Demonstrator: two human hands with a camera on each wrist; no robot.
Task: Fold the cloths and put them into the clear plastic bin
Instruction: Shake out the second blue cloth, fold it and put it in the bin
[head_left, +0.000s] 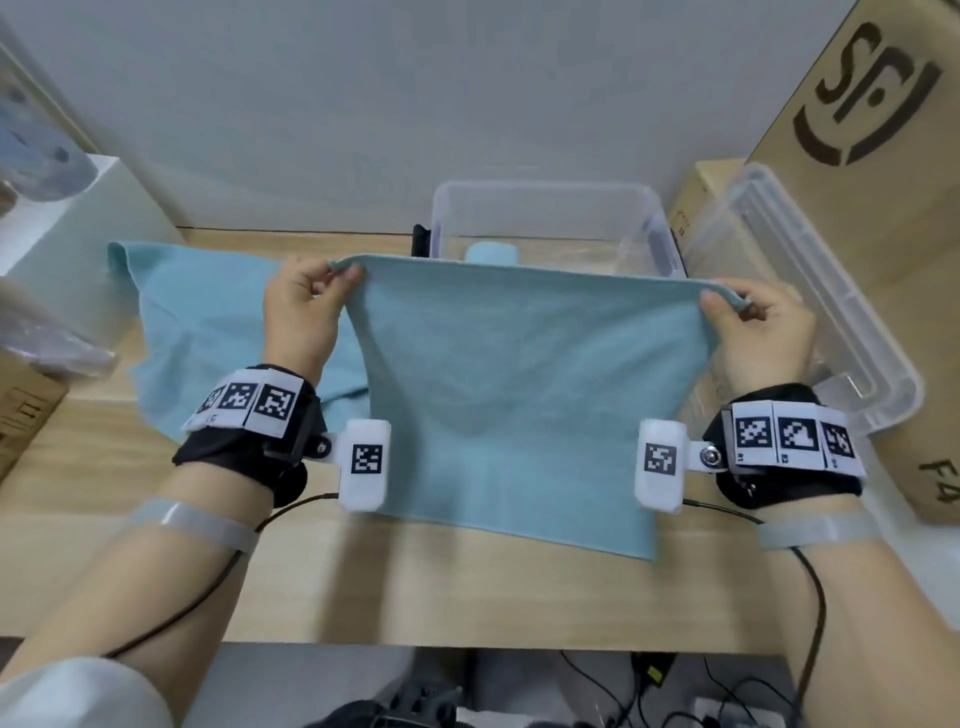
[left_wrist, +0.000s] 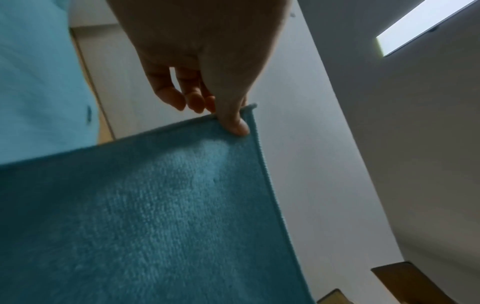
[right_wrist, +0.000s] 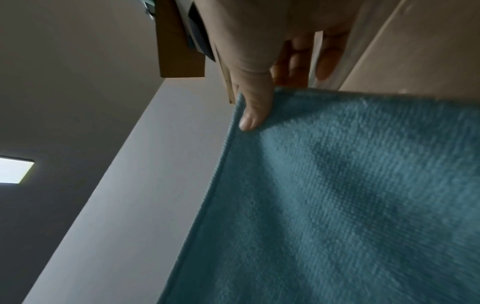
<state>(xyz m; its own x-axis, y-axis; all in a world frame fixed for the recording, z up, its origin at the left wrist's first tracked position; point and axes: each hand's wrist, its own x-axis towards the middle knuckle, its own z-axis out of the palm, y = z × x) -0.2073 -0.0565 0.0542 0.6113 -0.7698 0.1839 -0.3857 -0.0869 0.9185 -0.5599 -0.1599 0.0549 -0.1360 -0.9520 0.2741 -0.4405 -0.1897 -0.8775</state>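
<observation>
I hold a light blue cloth (head_left: 519, 374) up by its two top corners, so it hangs in front of me over the wooden table (head_left: 467, 587). My left hand (head_left: 340, 275) pinches the left corner, thumb on the fabric (left_wrist: 235, 123). My right hand (head_left: 724, 301) pinches the right corner (right_wrist: 253, 115). A second blue cloth (head_left: 208, 322) lies spread on the table behind my left hand. The clear plastic bin (head_left: 550, 208) stands beyond the held cloth, with a folded blue cloth (head_left: 491, 253) inside it.
The bin's clear lid (head_left: 800, 291) leans at the right against a large cardboard box (head_left: 883, 156). A white box (head_left: 67, 223) sits at the back left, another carton (head_left: 21, 415) at the left edge. Cables hang below the table's front edge.
</observation>
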